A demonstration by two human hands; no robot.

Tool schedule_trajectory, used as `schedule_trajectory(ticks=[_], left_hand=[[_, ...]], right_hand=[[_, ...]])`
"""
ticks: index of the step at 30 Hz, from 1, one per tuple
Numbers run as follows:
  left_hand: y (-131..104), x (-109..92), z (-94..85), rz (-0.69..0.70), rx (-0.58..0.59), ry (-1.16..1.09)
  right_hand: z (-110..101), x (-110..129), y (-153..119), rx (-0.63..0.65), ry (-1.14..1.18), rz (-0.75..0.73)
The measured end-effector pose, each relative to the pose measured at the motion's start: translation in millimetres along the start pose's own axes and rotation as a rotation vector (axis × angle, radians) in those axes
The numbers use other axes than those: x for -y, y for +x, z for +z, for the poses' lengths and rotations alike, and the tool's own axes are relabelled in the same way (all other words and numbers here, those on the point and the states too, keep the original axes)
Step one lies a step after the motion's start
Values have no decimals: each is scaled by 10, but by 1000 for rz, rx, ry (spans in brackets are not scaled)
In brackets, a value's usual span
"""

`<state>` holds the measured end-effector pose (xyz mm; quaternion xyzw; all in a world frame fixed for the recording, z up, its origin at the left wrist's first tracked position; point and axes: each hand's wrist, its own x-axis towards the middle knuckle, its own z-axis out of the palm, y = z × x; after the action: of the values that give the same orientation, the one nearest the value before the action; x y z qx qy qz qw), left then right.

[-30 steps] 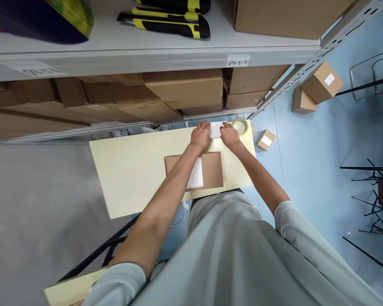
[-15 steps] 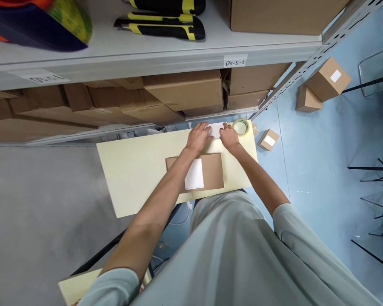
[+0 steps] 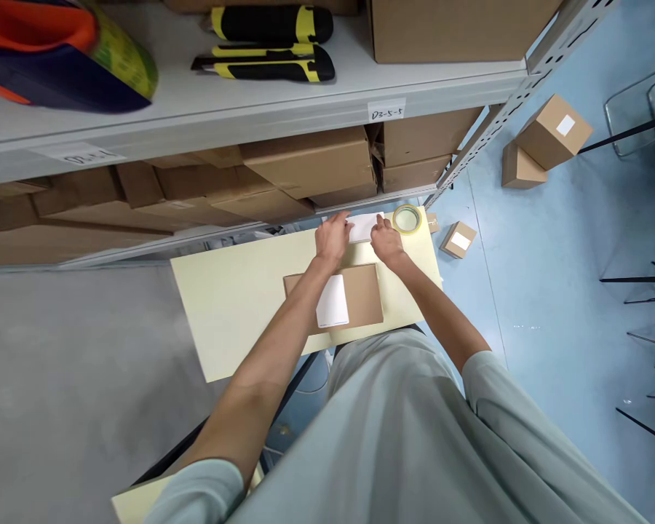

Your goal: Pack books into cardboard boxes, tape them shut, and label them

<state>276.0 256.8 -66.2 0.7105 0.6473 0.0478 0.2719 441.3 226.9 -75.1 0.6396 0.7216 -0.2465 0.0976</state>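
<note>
At the far edge of the pale yellow table, a white paper sheet or label (image 3: 362, 228) lies between my two hands. My left hand (image 3: 332, 238) has curled fingers, closed on the sheet's left side. The right side is pinched by my right hand (image 3: 385, 241); its fingertips are partly hidden. Nearer to me lies a flat brown cardboard box (image 3: 364, 292), bearing a white label (image 3: 332, 301). My left forearm passes over the box's left part. A roll of tape (image 3: 407, 218) lies just right of my right hand.
The table (image 3: 229, 298) stands against a metal shelf (image 3: 306, 116) packed with cardboard boxes (image 3: 311, 160). Yellow-black utility knives (image 3: 267, 69) and a tape dispenser (image 3: 65, 58) lie on its upper board. Small boxes (image 3: 458, 239) and stacked cartons (image 3: 554, 135) are on the blue floor at right.
My left hand has shifted slightly left and its fingers are more curled at the paper. My right hand has drawn slightly left and down. The whole view has shifted a little.
</note>
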Motion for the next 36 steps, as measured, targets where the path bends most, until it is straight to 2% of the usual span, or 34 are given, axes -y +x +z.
schedule_trajectory(ticks=[5, 9, 11, 14, 17, 21, 24, 27, 31, 33, 36], left_hand=[[-28, -28, -48, -71, -3, -3], [-90, -21, -46, 49, -126, -92], [-99, -32, -45, 53, -168, -140], [-77, -85, -48, -61, -142, -237], [-35, -162, -42, -141, -87, -380], [13, -242, 9, -74, -38, -490], [49, -260, 68, 2, -19, -387], [95, -258, 145, 131, 41, -183], [151, -291, 276, 345, 206, 89], [175, -326, 332, 381, 282, 160], [210, -376, 380, 371, 335, 218]], right_hand=[[-28, -39, 0, 3, 48, -4], [-87, -50, -58, -14, 120, 8], [-121, -16, -97, -50, 182, -11], [-169, 85, -142, -99, 284, -17], [-215, 166, -153, -172, 379, 39], [-263, 44, -122, -297, 536, 179], [-280, -238, -90, -426, 695, 264], [-287, -546, -84, -511, 777, 332], [-283, -790, -125, -520, 742, 417], [-269, -832, -151, -508, 711, 463], [-226, -854, -180, -477, 680, 518]])
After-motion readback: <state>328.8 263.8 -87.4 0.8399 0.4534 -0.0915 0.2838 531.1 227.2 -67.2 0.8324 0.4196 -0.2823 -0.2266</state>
